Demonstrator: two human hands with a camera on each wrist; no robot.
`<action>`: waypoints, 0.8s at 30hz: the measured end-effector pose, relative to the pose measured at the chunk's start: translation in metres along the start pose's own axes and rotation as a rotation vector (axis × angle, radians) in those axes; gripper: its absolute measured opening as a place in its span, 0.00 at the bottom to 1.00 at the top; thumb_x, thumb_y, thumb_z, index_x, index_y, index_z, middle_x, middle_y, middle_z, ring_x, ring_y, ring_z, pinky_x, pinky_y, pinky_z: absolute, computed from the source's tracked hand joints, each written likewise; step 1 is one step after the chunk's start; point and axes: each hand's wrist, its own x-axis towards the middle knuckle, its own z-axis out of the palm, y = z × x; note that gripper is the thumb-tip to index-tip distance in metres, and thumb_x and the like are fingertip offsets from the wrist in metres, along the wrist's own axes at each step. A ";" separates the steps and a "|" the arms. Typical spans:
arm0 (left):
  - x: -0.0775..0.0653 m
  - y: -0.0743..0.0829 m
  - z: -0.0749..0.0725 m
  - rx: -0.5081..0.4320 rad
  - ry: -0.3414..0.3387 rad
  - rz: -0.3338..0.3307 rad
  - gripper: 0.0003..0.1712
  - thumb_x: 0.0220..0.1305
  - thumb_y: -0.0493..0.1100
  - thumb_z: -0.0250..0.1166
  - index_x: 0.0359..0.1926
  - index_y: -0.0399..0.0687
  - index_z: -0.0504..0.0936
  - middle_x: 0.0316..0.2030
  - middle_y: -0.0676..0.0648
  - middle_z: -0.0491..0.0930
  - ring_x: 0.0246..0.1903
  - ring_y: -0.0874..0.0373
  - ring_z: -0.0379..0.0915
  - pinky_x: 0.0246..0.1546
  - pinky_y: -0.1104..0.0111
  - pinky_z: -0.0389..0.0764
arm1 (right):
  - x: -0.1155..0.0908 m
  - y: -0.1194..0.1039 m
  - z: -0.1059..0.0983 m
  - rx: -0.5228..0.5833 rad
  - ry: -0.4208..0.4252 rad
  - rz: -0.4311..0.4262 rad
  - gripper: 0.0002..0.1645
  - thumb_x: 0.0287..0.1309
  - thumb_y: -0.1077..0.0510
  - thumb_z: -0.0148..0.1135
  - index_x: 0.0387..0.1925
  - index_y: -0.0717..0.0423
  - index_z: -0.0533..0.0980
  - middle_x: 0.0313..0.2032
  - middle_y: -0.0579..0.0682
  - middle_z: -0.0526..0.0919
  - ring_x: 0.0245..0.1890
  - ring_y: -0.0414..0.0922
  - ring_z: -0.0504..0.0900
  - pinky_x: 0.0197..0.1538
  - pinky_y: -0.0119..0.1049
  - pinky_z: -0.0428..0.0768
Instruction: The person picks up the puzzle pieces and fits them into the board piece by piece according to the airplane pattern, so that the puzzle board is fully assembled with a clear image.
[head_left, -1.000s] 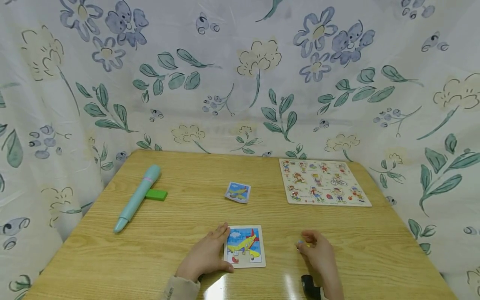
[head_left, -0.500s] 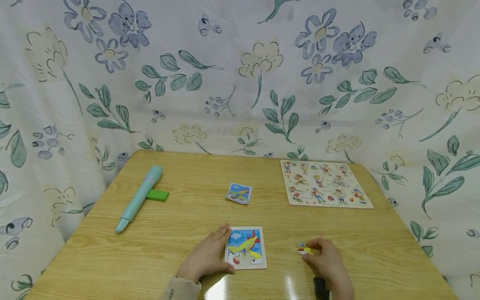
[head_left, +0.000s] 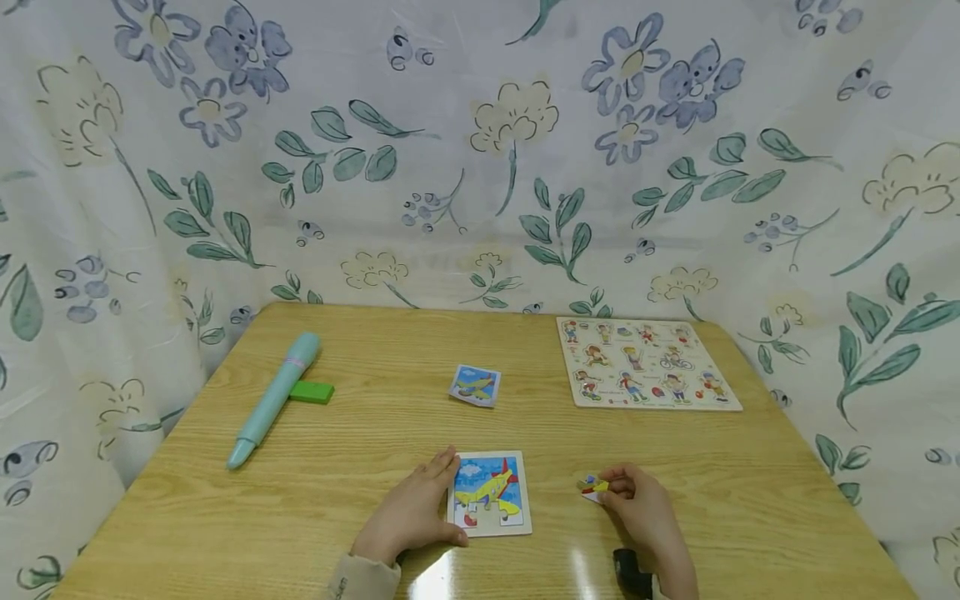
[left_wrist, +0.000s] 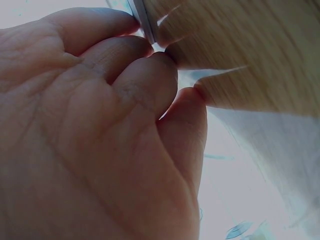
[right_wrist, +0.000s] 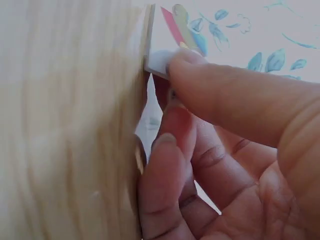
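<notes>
A small square jigsaw board (head_left: pixel 489 522) with a yellow aeroplane on blue sits near the front middle of the table; bare wood shows at its lower middle. My left hand (head_left: pixel 411 510) rests along its left side, fingertips at the upper left and thumb by the lower left corner. To the board's right, my right hand (head_left: pixel 643 510) pinches a jigsaw piece (head_left: pixel 593 488) between thumb and fingers. In the right wrist view that piece (right_wrist: pixel 161 45) is white with red, yellow and blue, tilted on edge close to the tabletop.
Behind the board lies a small aeroplane picture card (head_left: pixel 476 386). A large peg puzzle (head_left: pixel 651 365) with figures is at the back right. On the left are a teal pen-shaped stick (head_left: pixel 276 400) and a green block (head_left: pixel 312 392). A floral curtain (head_left: pixel 450 192) hangs beyond the wooden table (head_left: pixel 360 433).
The right hand first drew slightly right and turned the jigsaw piece into fuller view, then came back a little to the left with it. The left hand and board stay put.
</notes>
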 end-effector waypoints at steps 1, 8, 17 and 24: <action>0.000 0.000 0.000 -0.007 0.001 0.000 0.63 0.38 0.58 0.79 0.70 0.32 0.60 0.73 0.36 0.55 0.72 0.39 0.54 0.70 0.44 0.60 | 0.000 0.000 0.000 0.005 0.001 0.001 0.12 0.56 0.66 0.65 0.43 0.61 0.79 0.35 0.51 0.85 0.34 0.40 0.79 0.34 0.26 0.77; -0.001 0.000 0.001 -0.005 0.003 -0.008 0.62 0.39 0.58 0.79 0.70 0.32 0.61 0.73 0.36 0.56 0.72 0.39 0.54 0.71 0.45 0.60 | -0.001 -0.010 0.013 0.088 -0.014 -0.013 0.12 0.58 0.62 0.65 0.45 0.59 0.81 0.32 0.50 0.87 0.31 0.36 0.81 0.31 0.25 0.73; -0.001 -0.002 0.002 0.020 0.006 -0.005 0.62 0.39 0.59 0.78 0.70 0.32 0.61 0.73 0.36 0.56 0.72 0.40 0.54 0.71 0.45 0.60 | -0.009 -0.039 0.058 0.293 -0.112 -0.022 0.11 0.60 0.62 0.63 0.44 0.61 0.82 0.29 0.48 0.80 0.28 0.37 0.71 0.27 0.24 0.69; -0.001 -0.003 0.003 0.019 0.006 -0.004 0.62 0.40 0.60 0.78 0.70 0.33 0.61 0.73 0.36 0.55 0.72 0.40 0.54 0.71 0.45 0.60 | -0.018 -0.058 0.082 0.307 -0.214 -0.108 0.13 0.56 0.63 0.67 0.43 0.64 0.79 0.25 0.48 0.79 0.21 0.37 0.70 0.21 0.24 0.67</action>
